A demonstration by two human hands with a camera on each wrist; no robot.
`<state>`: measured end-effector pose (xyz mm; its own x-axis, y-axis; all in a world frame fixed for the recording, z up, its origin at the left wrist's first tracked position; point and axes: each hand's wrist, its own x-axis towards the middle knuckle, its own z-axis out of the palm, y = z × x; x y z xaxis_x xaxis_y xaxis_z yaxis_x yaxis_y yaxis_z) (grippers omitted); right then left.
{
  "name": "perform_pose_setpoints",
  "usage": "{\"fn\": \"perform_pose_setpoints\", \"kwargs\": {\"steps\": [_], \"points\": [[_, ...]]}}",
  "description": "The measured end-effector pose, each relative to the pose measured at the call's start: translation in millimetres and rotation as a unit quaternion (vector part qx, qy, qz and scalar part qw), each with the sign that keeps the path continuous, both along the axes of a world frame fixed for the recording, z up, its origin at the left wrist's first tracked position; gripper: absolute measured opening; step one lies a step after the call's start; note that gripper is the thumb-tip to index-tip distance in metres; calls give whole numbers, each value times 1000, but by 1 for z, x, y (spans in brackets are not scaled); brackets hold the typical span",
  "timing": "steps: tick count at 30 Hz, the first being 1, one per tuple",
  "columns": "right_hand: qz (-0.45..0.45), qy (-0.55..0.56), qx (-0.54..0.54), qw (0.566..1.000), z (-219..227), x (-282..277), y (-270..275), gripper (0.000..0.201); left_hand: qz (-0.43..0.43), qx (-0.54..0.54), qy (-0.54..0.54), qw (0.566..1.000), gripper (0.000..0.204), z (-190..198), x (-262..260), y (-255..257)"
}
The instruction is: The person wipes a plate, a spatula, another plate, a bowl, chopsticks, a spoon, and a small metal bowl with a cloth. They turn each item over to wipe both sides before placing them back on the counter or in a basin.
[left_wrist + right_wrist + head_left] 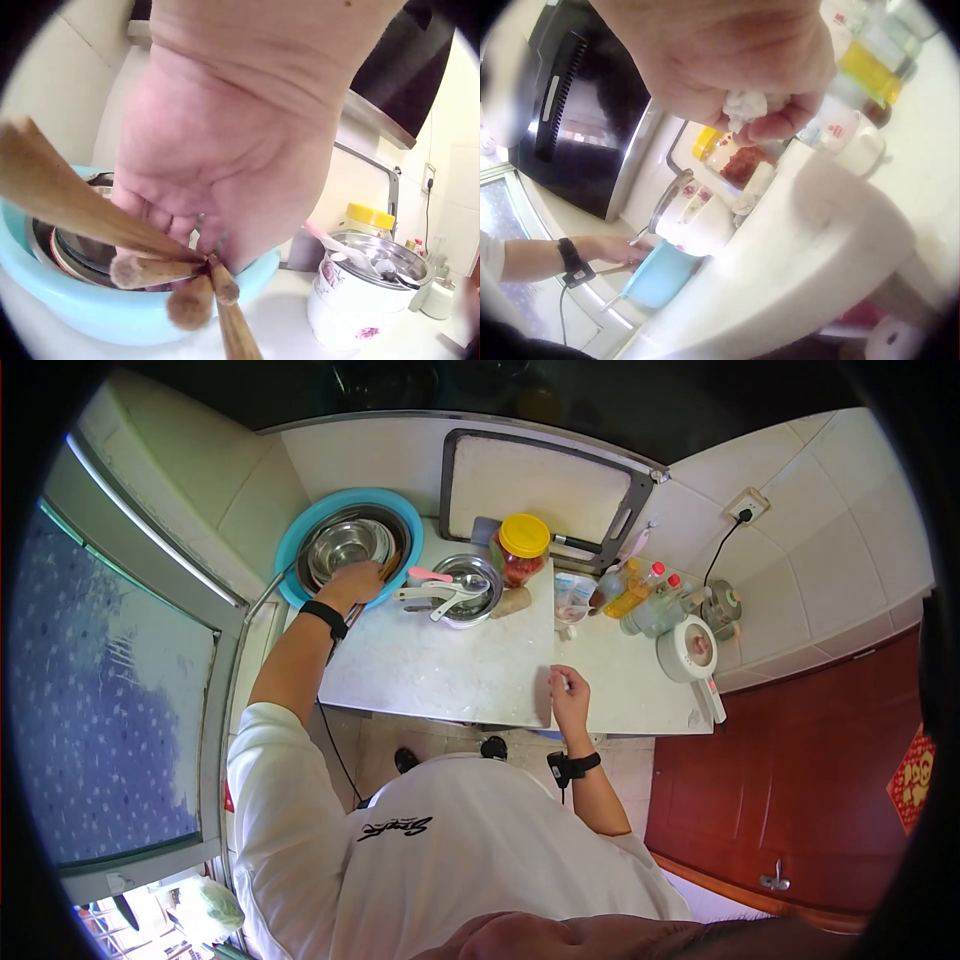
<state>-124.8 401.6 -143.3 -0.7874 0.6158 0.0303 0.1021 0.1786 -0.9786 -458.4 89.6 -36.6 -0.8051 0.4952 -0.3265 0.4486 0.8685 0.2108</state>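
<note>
My left hand reaches over the light-blue basin at the back left of the counter. It grips several wooden chopsticks, whose ends splay toward the left wrist camera. Metal bowls are nested inside the basin, partly hidden by the hand. Over the counter's front edge hangs my right hand, its fingers curled around a crumpled white tissue. Right of the basin stands a white floral pot with a metal bowl on top and spoons lying across it.
A yellow-lidded jar stands before a cutting board leaning on the wall. Oil and other bottles, a plastic container and a small white cooking pot fill the right side. A cord runs from a wall socket.
</note>
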Motion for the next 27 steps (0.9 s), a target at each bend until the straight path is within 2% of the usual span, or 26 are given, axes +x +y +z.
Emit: {"fn": "perform_pose_setpoints", "kwargs": {"steps": [2,5,7,8,9,10,11,12,14,16,18,20,21,23,27], "points": [[1,1,-6,1000,3,-1,1,21,9,-12,24,1000,49,1,5,-1],[-2,-30,-4,1000,6,2,1,20,22,12,47,999,38,34,28,-7],[4,-11,-32,999,1,1,3,20,46,-77,59,994,42,54,34,-10],[1,-11,-33,999,-4,-1,5,20,43,-78,59,994,42,65,40,-8],[8,-2,-12,1000,-11,-3,7,20,40,50,125,990,37,77,52,-2],[16,7,9,1000,-13,-4,7,20,36,176,186,966,31,85,66,4],[12,7,8,1000,-14,-7,8,20,-17,224,224,948,23,87,78,13],[13,2,6,1000,-13,-9,6,21,-21,224,221,949,23,84,85,25],[16,-3,5,1000,-3,-15,2,21,-166,174,222,945,18,72,96,45],[45,-12,-86,995,17,-19,-5,25,-173,155,244,941,17,44,90,65],[66,-5,-105,992,21,-22,-5,33,-178,136,269,937,16,19,78,83],[104,39,-170,979,24,-23,-4,42,-166,13,275,947,17,4,70,95],[105,39,-170,979,27,-22,-2,42,-166,12,276,947,17,5,71,99],[130,42,-270,953,30,-19,2,51,-140,31,278,950,17,7,73,104],[138,48,-234,961,31,-10,5,47,-145,-63,281,947,23,14,68,104]]}}
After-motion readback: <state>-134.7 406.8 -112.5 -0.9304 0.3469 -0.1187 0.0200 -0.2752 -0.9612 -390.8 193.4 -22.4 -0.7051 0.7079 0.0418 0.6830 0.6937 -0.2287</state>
